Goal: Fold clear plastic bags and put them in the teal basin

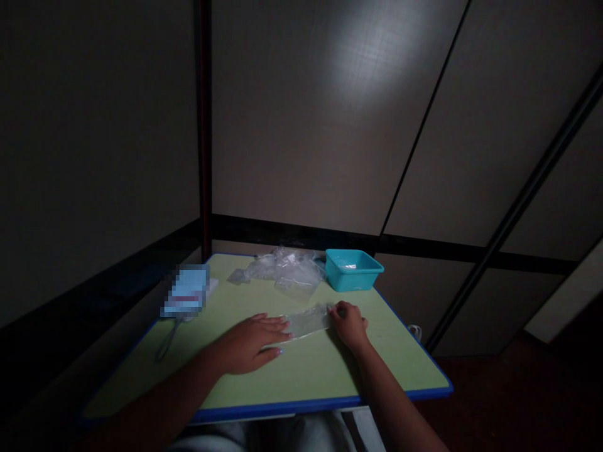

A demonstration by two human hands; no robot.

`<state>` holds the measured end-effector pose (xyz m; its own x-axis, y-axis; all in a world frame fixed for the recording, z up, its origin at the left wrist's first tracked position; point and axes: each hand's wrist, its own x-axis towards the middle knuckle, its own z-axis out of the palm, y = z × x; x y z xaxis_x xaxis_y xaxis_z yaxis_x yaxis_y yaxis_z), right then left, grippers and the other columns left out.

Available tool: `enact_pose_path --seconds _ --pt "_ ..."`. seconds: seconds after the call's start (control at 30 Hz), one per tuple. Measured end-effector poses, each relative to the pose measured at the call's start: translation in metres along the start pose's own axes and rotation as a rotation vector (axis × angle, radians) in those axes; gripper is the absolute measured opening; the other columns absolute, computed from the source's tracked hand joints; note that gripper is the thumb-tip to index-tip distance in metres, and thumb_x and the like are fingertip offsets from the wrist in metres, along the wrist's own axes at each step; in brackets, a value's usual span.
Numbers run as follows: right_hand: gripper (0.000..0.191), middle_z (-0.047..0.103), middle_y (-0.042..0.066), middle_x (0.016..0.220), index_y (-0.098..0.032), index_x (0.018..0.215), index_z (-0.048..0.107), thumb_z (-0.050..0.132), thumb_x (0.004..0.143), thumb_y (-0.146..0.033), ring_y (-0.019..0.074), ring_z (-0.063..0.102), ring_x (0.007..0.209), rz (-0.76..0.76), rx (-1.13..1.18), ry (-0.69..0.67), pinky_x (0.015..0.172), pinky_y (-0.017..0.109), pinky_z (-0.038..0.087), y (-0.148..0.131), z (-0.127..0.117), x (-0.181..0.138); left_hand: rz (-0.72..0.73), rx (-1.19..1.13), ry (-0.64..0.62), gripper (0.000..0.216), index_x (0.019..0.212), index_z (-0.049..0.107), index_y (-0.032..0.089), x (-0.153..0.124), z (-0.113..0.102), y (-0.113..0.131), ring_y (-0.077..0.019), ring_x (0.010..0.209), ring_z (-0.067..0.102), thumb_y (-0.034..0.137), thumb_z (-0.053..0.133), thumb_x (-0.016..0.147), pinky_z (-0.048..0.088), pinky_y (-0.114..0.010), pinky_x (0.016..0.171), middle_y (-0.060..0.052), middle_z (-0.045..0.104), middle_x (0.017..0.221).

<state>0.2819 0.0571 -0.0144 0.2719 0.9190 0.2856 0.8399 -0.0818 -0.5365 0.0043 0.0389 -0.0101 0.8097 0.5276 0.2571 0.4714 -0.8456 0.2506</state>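
Observation:
A flat, clear plastic bag (308, 322) lies on the light green table, stretched between my two hands. My left hand (252, 342) rests palm down with its fingers stretched out over the bag's left end. At the other end, the fingers of my right hand (348, 321) are pinched together on the bag's edge. Behind the bag, a loose heap of crumpled clear plastic bags (289, 270) spreads across the back of the table. Beside the heap stands a turquoise plastic basin (354, 276); something clear and shiny shows inside it.
The green table (282, 383) has a blue edge. On its left side lies a pale blue, blurred-out item (187, 289) with a strap loop (166, 342) trailing from it. Dark cabinet panels (301, 138) rise behind the table. A white cable (415, 331) shows beyond the right edge.

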Motion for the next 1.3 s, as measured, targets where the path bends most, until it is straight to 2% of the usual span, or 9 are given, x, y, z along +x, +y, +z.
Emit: enact_pose_path --seconds 0.17,0.37,0.67,0.8,0.97,1.13,1.23,1.3 --pt "0.029 0.063 0.002 0.072 -0.019 0.067 0.056 0.048 0.074 -0.045 0.0186 0.055 0.075 0.004 0.191 -0.032 0.065 0.028 0.032 -0.003 -0.004 0.004 0.005 -0.003 0.010 0.041 0.127 0.041 0.037 0.000 -0.001 0.000 -0.0199 0.124 0.037 0.041 0.044 0.086 0.025 -0.040 0.103 0.001 0.041 0.135" --pt "0.035 0.056 0.000 0.057 -0.018 0.061 0.049 0.049 0.068 -0.052 0.0145 0.051 0.057 -0.045 0.457 -0.086 0.052 0.023 0.033 -0.011 -0.003 0.014 -0.004 0.015 0.005 0.043 0.127 0.040 0.037 0.000 -0.001 0.001 -0.0203 0.124 0.037 0.042 0.045 0.085 0.024 -0.040 0.102 0.001 0.042 0.135" --pt "0.030 0.054 0.000 0.056 -0.018 0.062 0.044 0.052 0.066 -0.047 0.0114 0.048 0.050 -0.062 0.702 -0.202 0.047 0.022 0.037 -0.053 -0.015 0.015 -0.010 -0.001 0.027 0.044 0.127 0.040 0.038 0.000 -0.001 0.001 -0.0203 0.124 0.037 0.044 0.047 0.084 0.024 -0.039 0.102 0.001 0.041 0.135" --pt "0.027 0.051 -0.002 0.054 -0.019 0.062 0.044 0.053 0.068 -0.044 0.0102 0.045 0.047 -0.105 0.714 -0.219 0.046 0.022 0.035 -0.074 -0.015 0.011 -0.010 -0.007 0.036 0.044 0.127 0.041 0.037 0.000 0.000 0.000 -0.0208 0.124 0.038 0.045 0.046 0.084 0.024 -0.039 0.102 0.000 0.042 0.135" --pt "0.025 0.049 -0.004 0.053 -0.019 0.060 0.044 0.054 0.070 -0.039 0.0099 0.044 0.049 -0.221 0.695 -0.222 0.048 0.021 0.033 -0.094 -0.005 0.007 -0.023 0.014 0.026 0.044 0.127 0.041 0.036 0.000 -0.001 0.002 -0.0222 0.121 0.041 0.044 0.047 0.084 0.026 -0.041 0.102 0.000 0.045 0.133" --pt "0.018 0.052 -0.003 0.058 -0.019 0.064 0.046 0.051 0.075 -0.032 0.0109 0.048 0.056 -0.395 0.487 -0.214 0.051 0.020 0.033 -0.117 0.009 -0.008 0.025 0.014 0.066 0.041 0.123 0.047 0.031 0.001 -0.006 0.008 -0.0230 0.117 0.044 0.039 0.049 0.082 0.031 -0.037 0.099 -0.001 0.050 0.128" --pt "0.021 0.054 -0.002 0.061 -0.018 0.067 0.050 0.050 0.079 -0.036 0.0108 0.048 0.057 -0.458 0.406 -0.282 0.053 0.020 0.034 -0.130 0.009 -0.021 0.026 0.003 0.085 0.037 0.117 0.053 0.030 0.002 -0.007 0.011 -0.0242 0.113 0.047 0.038 0.050 0.082 0.034 -0.037 0.096 -0.001 0.055 0.123" --pt "0.024 0.058 0.000 0.070 -0.017 0.076 0.055 0.051 0.079 -0.041 0.0121 0.051 0.065 -0.570 0.402 -0.352 0.060 0.022 0.038 -0.132 0.003 -0.027 0.009 -0.003 0.085 0.035 0.115 0.055 0.029 0.002 -0.007 0.011 -0.0252 0.111 0.049 0.039 0.050 0.081 0.036 -0.037 0.095 -0.001 0.056 0.120"
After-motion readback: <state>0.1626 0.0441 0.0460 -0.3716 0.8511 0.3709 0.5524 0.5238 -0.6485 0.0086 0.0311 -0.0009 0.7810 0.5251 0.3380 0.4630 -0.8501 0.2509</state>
